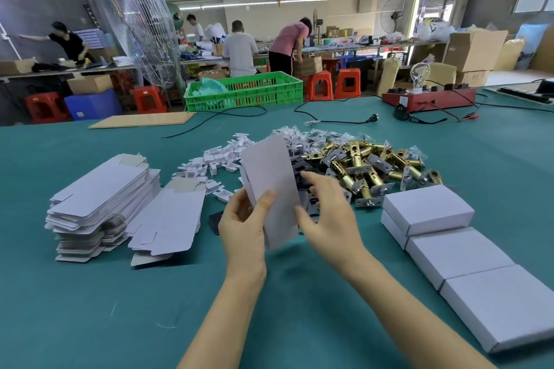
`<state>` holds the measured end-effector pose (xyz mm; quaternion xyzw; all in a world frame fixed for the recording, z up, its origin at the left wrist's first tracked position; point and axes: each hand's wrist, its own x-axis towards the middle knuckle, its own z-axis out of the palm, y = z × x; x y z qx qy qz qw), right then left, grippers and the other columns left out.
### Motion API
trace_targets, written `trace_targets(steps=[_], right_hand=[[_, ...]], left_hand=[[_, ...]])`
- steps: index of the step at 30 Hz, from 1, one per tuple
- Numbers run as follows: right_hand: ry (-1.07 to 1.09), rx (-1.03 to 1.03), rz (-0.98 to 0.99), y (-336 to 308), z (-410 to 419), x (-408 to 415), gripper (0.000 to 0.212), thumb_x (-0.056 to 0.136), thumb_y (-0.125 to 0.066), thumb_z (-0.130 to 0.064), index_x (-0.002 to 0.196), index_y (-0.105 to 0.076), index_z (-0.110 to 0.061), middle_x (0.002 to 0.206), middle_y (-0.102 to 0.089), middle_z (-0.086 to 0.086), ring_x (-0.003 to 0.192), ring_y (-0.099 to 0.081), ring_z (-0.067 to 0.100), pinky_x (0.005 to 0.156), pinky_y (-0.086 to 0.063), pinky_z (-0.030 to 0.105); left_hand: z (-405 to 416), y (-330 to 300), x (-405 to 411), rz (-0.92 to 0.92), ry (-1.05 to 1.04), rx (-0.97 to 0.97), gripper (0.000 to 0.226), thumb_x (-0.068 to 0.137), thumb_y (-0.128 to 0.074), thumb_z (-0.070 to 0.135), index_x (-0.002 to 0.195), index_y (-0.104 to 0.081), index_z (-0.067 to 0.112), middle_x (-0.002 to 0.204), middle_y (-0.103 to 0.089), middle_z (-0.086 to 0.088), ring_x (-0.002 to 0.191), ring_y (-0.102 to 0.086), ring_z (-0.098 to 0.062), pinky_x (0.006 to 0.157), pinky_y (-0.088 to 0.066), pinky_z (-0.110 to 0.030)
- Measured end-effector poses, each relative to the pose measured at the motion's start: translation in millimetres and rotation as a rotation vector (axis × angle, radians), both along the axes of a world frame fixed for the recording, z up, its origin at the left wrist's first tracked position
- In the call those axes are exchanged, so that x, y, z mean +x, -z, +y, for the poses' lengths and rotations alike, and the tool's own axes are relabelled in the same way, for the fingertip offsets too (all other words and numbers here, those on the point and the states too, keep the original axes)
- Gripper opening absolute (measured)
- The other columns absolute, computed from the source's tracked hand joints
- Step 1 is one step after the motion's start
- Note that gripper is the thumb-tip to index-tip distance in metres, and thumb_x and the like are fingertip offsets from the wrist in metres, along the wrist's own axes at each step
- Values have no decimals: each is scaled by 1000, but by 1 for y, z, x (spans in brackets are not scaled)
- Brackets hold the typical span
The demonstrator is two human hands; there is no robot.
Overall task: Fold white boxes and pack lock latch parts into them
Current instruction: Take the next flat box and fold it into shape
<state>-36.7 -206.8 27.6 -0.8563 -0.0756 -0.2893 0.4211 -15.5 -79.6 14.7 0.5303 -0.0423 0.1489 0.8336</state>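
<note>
a factory packing floor: long green worktable (299, 293), red stools (347, 82), cardboard cartons (473, 49), workers (239, 51) at benches.

— What can you not see behind the flat box blank (271, 186) you hold up?

— It covers part of the pile of latch parts (368, 165) and some of the black pieces. The fingers (236, 210) of your left hand (242, 228) go behind the blank, so you cannot tell how they lie there.

— And your right hand (326, 213)?

— It is a little blurred, and its fingertips hide some parts under them.

— At the edges?

— The nearest folded box (503, 305) is cut off by the right edge, and both your forearms by the bottom edge. The small bags (302, 136) behind are too small to tell what is inside.
</note>
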Motion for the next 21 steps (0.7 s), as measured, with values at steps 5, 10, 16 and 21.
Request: trace_targets(steps=[5, 10, 16, 21], right_hand=[[-143, -131, 124, 14, 29, -9, 102, 84, -67, -34, 152, 4, -9, 159, -6, 6, 148, -4, 15, 119, -16, 30], [-91, 19, 119, 15, 29, -9, 93, 87, -64, -39, 153, -6, -11, 154, -16, 1, 142, -16, 7, 111, -20, 18], [-67, 436, 84, 8, 17, -1, 40, 81, -65, -46, 116, -53, -33, 109, -60, -7, 103, -60, 11, 81, -52, 26], [-397, 760, 263, 6, -2, 6, 39, 70, -76, -33, 106, -65, -26, 103, -73, -2, 94, -69, 17, 74, -56, 27]], left_hand=[[-7, -2, -4, 11, -51, 56, 19, 84, -74, 6, 94, -64, 19, 86, -75, 0, 80, -70, -14, 68, -54, -21], [-17, -4, -11, -54, 38, 192, 5, 93, -65, 30, 96, -63, 26, 87, -74, 8, 81, -69, -7, 69, -52, -18], [-22, -1, -18, -139, 157, 328, 28, 100, -50, 30, 120, -68, 22, 121, -70, 4, 117, -63, -16, 97, -51, -32], [-8, 0, -9, -41, 45, 338, 32, 90, -66, 35, 119, -54, 43, 130, -59, 7, 118, -57, -7, 92, -48, -22]])
